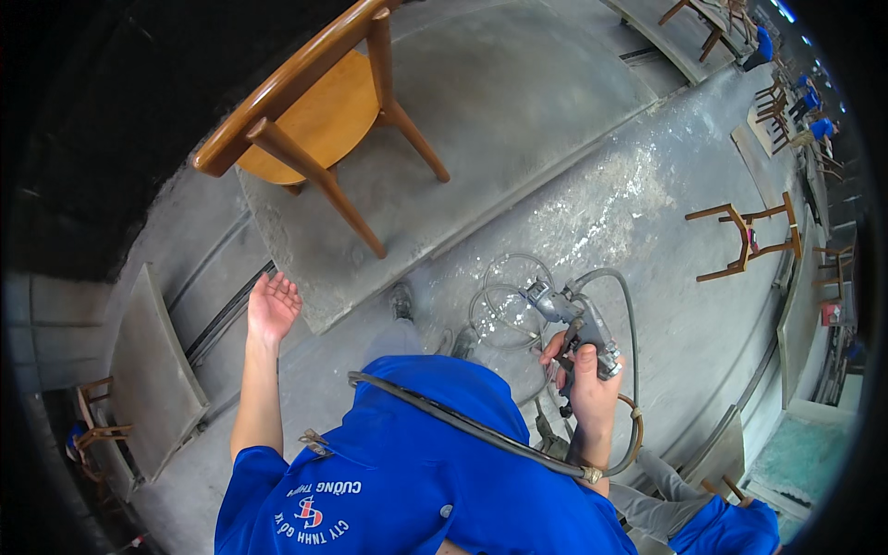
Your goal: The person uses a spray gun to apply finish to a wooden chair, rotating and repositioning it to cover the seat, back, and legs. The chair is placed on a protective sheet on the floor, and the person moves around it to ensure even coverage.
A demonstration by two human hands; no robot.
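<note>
My right hand [594,393] grips a grey metal spray gun [585,324], its nozzle end pointing up and left. A dark hose [632,314] curves off the gun, and another length runs across my blue shirt. My left hand [274,305] is raised with the palm turned up and holds nothing; its fingers are slightly curled but apart. Just beyond it, a wooden chair [319,120] with an orange-brown finish stands on a grey board platform [518,83]. Neither hand touches the chair.
Hose coils [499,301] lie on the paint-spotted floor near my feet. An unfinished wooden chair frame [747,240] is at the right. Another person in blue [726,527] is close at lower right. A board [157,379] stands at left.
</note>
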